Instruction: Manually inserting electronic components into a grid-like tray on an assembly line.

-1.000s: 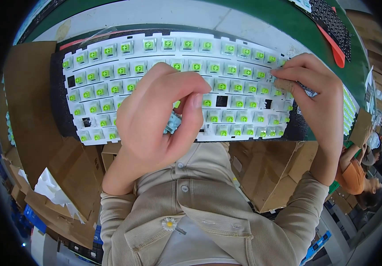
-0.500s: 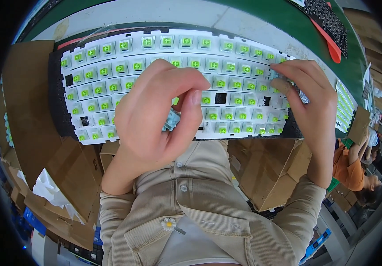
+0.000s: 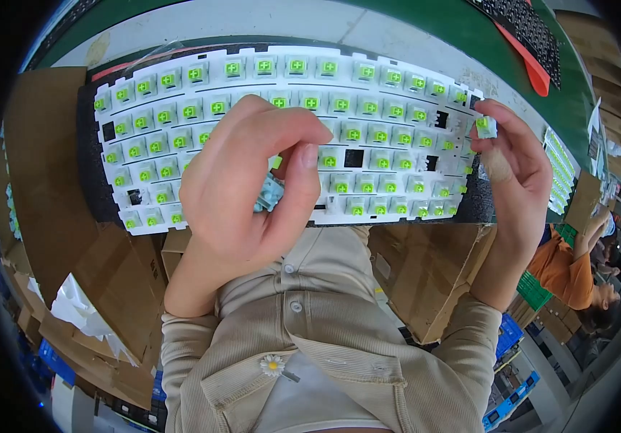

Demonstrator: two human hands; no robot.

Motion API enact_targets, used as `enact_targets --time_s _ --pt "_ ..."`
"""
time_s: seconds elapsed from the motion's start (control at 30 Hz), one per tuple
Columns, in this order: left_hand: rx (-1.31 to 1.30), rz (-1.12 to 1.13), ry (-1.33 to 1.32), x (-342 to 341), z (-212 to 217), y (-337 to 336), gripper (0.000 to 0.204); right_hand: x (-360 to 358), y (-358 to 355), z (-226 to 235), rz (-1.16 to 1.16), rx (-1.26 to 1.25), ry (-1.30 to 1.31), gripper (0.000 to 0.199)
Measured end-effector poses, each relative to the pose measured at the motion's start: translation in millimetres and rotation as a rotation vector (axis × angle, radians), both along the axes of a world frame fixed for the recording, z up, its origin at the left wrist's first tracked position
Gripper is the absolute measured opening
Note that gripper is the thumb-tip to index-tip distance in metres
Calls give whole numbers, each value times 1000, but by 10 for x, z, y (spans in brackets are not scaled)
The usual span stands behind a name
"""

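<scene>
Nearest you, your beige buttoned shirt (image 3: 310, 339) fills the lower middle of the view, with a small daisy pin (image 3: 273, 364) on it and cardboard boxes (image 3: 426, 274) down by your legs

Your left hand (image 3: 245, 187) sits curled over the middle of the white keyboard plate (image 3: 181, 144), thumb and forefinger closed together and a clutch of pale blue-grey switches (image 3: 271, 193) cupped in the palm; it has hardly shifted over the last second, so it is serving as your supply

Your right hand (image 3: 516, 180) is the one that has changed: a second ago it lay flat on the right end of the plate, fingers pressing down among the switches, and now it has lifted clear and tilted up, with thumb and forefinger pinched narrowly on a single green-topped switch (image 3: 485, 127) held just off the plate's right edge. That reads as one seat finished and the next piece picked up, and you likely have it turned for a look at its underside before seating it

The plate lies on a black mat (image 3: 93, 195) on the green bench (image 3: 483, 36). Most sockets carry green stems, but several dark square holes (image 3: 354, 157) are open in the middle, at the right end and along the left side

Farther off, a black grid tray with an orange strip (image 3: 527, 54) sits at the bench's far right, and a person in orange (image 3: 570, 270) is at lower right
</scene>
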State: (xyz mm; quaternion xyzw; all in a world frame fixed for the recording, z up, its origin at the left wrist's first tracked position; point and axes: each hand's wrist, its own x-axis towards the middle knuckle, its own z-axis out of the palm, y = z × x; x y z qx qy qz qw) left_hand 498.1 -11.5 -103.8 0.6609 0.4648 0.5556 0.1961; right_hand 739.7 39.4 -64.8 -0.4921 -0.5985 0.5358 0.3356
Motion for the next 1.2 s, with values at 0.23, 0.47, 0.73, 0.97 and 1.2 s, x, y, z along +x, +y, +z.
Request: enact_targets --time_s 0.23,0.47,0.73,0.97,1.2 --pt "4 11 5 30 -7 3 18 -79 3 -59 -12 66 46 29" --pt "10 -6 4 34 -1 14 18 -75 48 -9 -52 41 70 29" --pt "5 -10 -2 14 -6 4 18 -130 141 -69 28 347 -233 23" --pt "-1 -11 -2 21 -12 3 18 -160 143 24 133 500 -612 22" --pt "11 -15 -9 22 -14 10 19 -196 175 26 193 510 -634 20"
